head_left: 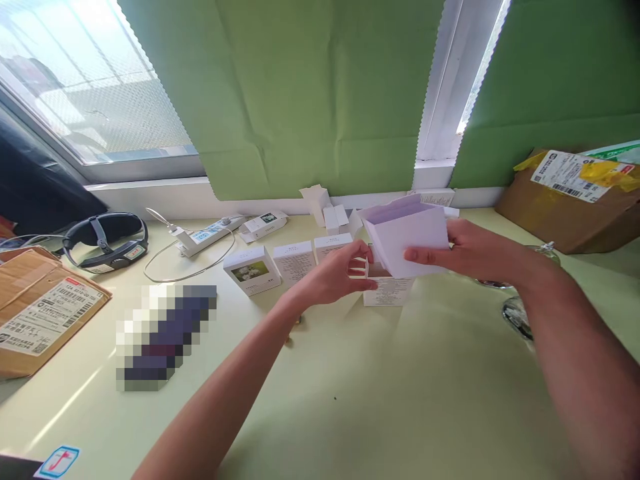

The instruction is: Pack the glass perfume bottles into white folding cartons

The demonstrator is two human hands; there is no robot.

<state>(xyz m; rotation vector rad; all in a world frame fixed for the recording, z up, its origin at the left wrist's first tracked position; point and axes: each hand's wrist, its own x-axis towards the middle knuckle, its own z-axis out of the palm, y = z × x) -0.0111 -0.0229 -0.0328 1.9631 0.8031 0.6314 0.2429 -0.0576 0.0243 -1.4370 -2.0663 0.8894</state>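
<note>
My right hand (473, 250) grips a white folded paper piece (415, 240) that looks like an open carton or liner; its thumb lies across the front face. Just below and left of it, a small white printed box (387, 293) stands on the table, its top partly hidden by the paper piece. My left hand (343, 270) is curled at that box's left edge, thumb against its front. Left of this hand, white boxes stand in a row: one with a flower picture (253, 270), one with printed text (294, 262), and another (333, 245) partly behind my hand.
Flattened white cartons (327, 213) lie at the back by the green blind (325, 100). A power strip (210, 233) with a cable, a headset (107, 243) and a brown parcel (45, 313) are left. Another parcel (575, 207) and a clear-wrapped item (517, 317) are right.
</note>
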